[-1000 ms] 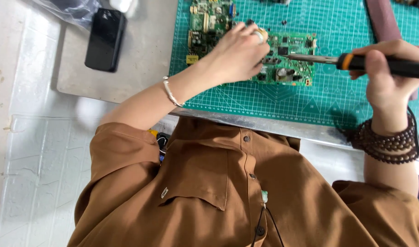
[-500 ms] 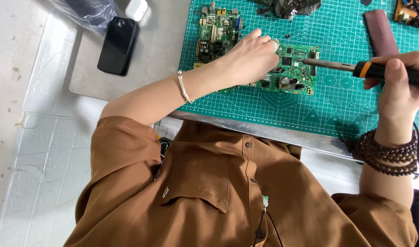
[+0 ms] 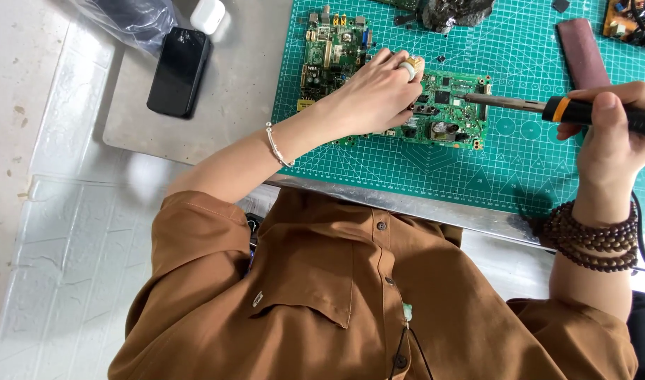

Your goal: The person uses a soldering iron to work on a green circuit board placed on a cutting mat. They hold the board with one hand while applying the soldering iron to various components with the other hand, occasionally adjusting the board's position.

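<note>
We take the green cutting mat [image 3: 407, 183] as our landmark and read across from its left. Well off the mat's left edge, on the grey table [image 3: 245, 98], we see a black phone [image 3: 179, 72] lying flat, with a small white case [image 3: 208, 14] just above it and a clear plastic bag [image 3: 129, 17] beside that.

On the mat's upper left part lies a green circuit board [image 3: 329, 49] with yellow connectors. Our left hand [image 3: 372, 95] comes in over the mat's left edge, a thin bracelet [image 3: 274, 144] at the wrist and a pale ring on one finger. Its fingers are curled down and pressed on the left end of a second circuit board [image 3: 453, 105], which lies flat near the mat's middle; whether they pinch a part there we cannot tell.

Above that board, at the mat's top edge, sits a dark lumpy object [image 3: 456, 10]. Right of the board, our right hand [image 3: 611, 134] is clenched round the black handle of a soldering iron [image 3: 562, 109] with an orange collar; its metal tip reaches left to the board's right end. Above the hand a brown rectangular block [image 3: 581, 53] lies on the mat. Dark wooden beads [image 3: 593, 236] wrap the right wrist, off the mat's lower edge.
</note>
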